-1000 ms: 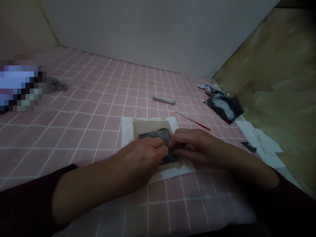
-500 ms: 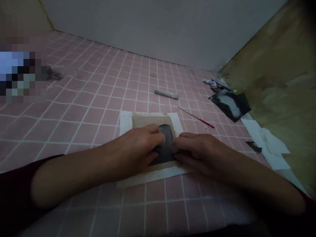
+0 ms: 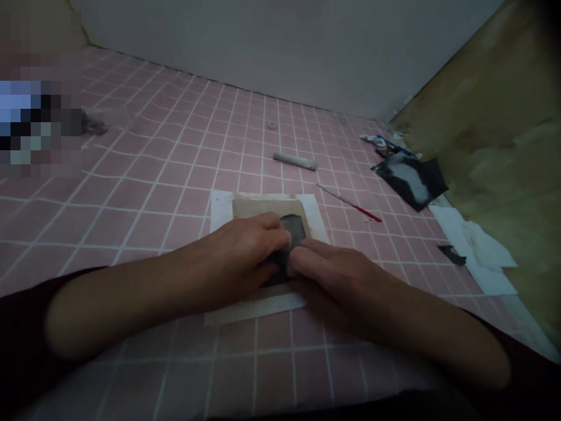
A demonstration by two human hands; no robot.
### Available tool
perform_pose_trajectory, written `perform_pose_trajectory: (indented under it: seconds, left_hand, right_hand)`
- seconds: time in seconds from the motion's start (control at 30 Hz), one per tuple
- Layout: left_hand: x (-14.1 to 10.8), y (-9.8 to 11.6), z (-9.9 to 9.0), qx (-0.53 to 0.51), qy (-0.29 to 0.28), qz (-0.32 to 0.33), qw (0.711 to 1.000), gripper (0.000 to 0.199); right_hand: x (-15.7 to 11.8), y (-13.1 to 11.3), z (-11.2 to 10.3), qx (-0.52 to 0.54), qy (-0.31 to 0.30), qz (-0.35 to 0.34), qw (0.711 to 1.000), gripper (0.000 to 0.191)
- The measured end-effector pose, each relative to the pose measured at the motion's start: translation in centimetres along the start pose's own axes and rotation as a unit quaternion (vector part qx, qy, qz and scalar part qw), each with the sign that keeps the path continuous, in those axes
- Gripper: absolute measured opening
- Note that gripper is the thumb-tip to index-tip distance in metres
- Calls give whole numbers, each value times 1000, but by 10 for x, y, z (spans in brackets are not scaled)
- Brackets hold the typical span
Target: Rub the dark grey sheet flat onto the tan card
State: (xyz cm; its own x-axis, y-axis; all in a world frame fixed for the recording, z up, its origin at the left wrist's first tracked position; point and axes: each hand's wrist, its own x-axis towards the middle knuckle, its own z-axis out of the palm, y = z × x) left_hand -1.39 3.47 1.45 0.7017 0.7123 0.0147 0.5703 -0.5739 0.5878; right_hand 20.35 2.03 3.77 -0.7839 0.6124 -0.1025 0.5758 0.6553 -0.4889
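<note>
A dark grey, flat sheet [image 3: 292,223], its material unclear, lies on a tan board [image 3: 263,207]. Under the board is a white paper [image 3: 220,216]. My left hand [image 3: 254,242] comes in from the left, fingers curled and closed on the dark sheet, partly covering its left side. From the right, my right hand [image 3: 326,263] has its fingertips pressed together on the sheet's right side, close to the left fingertips. The fingers hide much of the sheet's middle.
Beyond the board lie a grey rod [image 3: 294,162] and a small ring [image 3: 272,126]. A thin tool with a red handle [image 3: 350,203] rests to the right. Further right are a black sheet with a pale patch [image 3: 412,181], white papers [image 3: 486,251] and a dark scrap [image 3: 452,255].
My right hand has moved left over the dark sheet, towards my left hand. The sheet's right part now looks folded or covered. My left hand stays in nearly the same place.
</note>
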Motion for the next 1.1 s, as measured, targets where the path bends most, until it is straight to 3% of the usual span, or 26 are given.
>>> perform_pose_trajectory:
  seconds: [0.17, 0.33, 0.5, 0.7, 0.87, 1.0, 1.1]
  left_hand:
    - [0, -1, 1, 6, 6, 9, 1000, 13]
    - [0, -1, 0, 2, 8, 13, 1000, 7]
    - [0, 0, 1, 6, 4, 7, 1000, 11]
    - [0, -1, 1, -4, 7, 3, 1000, 9]
    - [0, -3, 2, -3, 17, 19, 1000, 12]
    - [1, -3, 1, 5, 8, 8, 1000, 7]
    - [1, -3, -1, 9, 0, 8, 1000, 5]
  right_hand:
    - [-4, 4, -5, -25, -11, 42, 999, 12]
    - [2, 0, 4, -9, 32, -14, 999, 14]
    - [-1, 0, 1, -36, -23, 33, 999, 12]
    - [2, -1, 1, -3, 35, 1, 999, 13]
    - [-3, 2, -2, -16, -16, 44, 999, 12]
    - [0, 1, 5, -17, 33, 1, 999, 13]
    - [0, 1, 3, -17, 13, -4, 1000, 13]
